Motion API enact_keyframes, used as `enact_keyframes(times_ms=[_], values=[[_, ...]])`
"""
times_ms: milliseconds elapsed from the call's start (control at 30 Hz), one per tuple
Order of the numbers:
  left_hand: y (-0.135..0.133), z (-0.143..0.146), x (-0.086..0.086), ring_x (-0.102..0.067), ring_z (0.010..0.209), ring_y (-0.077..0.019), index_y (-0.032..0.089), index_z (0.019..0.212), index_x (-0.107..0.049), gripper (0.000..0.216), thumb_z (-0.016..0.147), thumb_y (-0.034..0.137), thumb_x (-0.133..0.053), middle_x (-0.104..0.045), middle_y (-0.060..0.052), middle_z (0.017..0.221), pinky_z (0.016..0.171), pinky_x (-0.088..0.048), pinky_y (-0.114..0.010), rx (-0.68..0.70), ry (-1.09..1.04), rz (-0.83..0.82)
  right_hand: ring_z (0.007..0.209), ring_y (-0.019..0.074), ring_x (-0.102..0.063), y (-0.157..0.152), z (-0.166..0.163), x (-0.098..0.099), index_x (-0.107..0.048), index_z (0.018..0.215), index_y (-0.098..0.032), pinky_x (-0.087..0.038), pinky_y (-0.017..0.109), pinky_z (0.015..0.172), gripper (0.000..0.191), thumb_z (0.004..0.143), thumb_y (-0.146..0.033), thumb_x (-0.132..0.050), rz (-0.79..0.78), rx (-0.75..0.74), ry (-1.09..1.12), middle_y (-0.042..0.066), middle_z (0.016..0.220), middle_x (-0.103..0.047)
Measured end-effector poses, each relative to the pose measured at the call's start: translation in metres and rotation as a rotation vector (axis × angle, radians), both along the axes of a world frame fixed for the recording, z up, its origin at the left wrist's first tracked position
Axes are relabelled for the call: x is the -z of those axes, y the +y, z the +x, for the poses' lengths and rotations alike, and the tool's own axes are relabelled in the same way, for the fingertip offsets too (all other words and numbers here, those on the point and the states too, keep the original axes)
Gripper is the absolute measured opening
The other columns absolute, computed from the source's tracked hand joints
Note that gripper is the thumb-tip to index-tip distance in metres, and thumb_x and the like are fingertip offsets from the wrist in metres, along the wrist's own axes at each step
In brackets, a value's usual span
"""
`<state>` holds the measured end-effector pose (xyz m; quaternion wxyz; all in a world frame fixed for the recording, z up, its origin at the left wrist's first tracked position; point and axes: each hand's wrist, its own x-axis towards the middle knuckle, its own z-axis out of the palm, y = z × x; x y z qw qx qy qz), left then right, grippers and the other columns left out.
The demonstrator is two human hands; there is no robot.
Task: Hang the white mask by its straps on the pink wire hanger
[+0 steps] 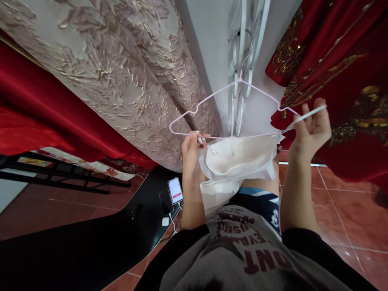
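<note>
A thin pink wire hanger [212,97] hangs in front of me, its hook up at the white door edge. A white garment [239,159] with narrow straps droops below the hanger's bottom bar. My left hand [192,147] is closed, pinching one strap at the left end of the bar. My right hand [312,125] is raised at the hanger's right shoulder, fingers curled round the other white strap [306,115], which stretches out taut to the right.
A beige embossed curtain [121,68] hangs on the left, red fabric [342,60] with gold embroidery on the right. A phone [176,190] with a lit screen lies on a black surface [91,242], plugged into a white cable. The floor [342,210] is red tile.
</note>
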<state>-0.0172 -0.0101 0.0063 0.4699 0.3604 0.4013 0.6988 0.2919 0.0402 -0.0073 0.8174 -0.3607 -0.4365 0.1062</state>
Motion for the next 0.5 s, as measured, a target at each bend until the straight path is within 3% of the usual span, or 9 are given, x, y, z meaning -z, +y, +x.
enact_keyframes(times_ms=[100,167,233,333,400,500], values=[[-0.001,0.003,0.003,-0.056,0.056,-0.0107,0.021,0.081,-0.062,0.038,0.101,0.051,-0.072,-0.078,-0.005,0.083,0.06,-0.049,-0.025,0.006,0.013,0.014,0.11,0.027,-0.074,-0.015,-0.007,0.004,-0.075,0.123,-0.026,-0.065,0.047,0.091,0.038,0.086,-0.026,-0.081,0.067,0.32,0.159,0.008,0.121,-0.072],[-0.001,0.005,0.004,-0.055,0.055,-0.0105,0.021,0.081,-0.062,0.038,0.1,0.052,-0.073,-0.079,-0.006,0.084,0.059,-0.048,-0.024,0.013,0.005,0.027,0.08,0.0214,-0.071,-0.032,-0.019,0.003,-0.076,0.115,-0.026,-0.064,0.043,0.072,0.026,0.09,-0.031,-0.075,0.047,0.438,0.178,0.005,0.102,-0.072],[0.0,0.008,0.005,-0.055,0.055,-0.0101,0.021,0.081,-0.062,0.038,0.1,0.052,-0.073,-0.079,-0.006,0.086,0.058,-0.047,-0.024,0.01,-0.008,0.037,0.068,0.0185,-0.066,-0.049,-0.032,-0.001,-0.078,0.106,-0.025,-0.06,0.039,0.062,0.021,0.089,-0.038,-0.077,-0.073,0.315,0.048,0.004,0.095,-0.074],[-0.002,0.013,0.007,-0.054,0.055,-0.0098,0.02,0.081,-0.062,0.038,0.1,0.052,-0.073,-0.079,-0.006,0.085,0.06,-0.048,-0.024,0.002,-0.009,0.02,0.065,0.014,-0.063,-0.063,-0.048,-0.01,-0.081,0.107,-0.026,-0.054,0.034,0.06,0.028,0.084,-0.042,-0.084,-0.354,-0.169,-0.386,0.005,0.109,-0.078],[-0.005,0.016,0.008,-0.054,0.055,-0.0095,0.02,0.082,-0.063,0.039,0.099,0.053,-0.073,-0.079,-0.007,0.086,0.06,-0.049,-0.024,-0.007,-0.002,0.025,0.062,0.0106,-0.058,-0.064,-0.054,-0.015,-0.081,0.111,-0.026,-0.051,0.031,0.059,0.032,0.084,-0.042,-0.086,-0.462,-0.398,-0.6,0.005,0.112,-0.076],[-0.008,0.013,0.01,-0.06,0.058,-0.01,0.02,0.093,-0.072,0.032,0.092,0.051,-0.082,-0.083,-0.009,0.097,0.062,-0.052,-0.024,-0.009,0.013,0.052,0.06,0.0093,-0.051,-0.062,-0.057,-0.015,-0.081,0.112,-0.026,-0.046,0.029,0.057,0.031,0.086,-0.041,-0.086,-0.459,-0.425,-0.624,0.003,0.102,-0.071]])
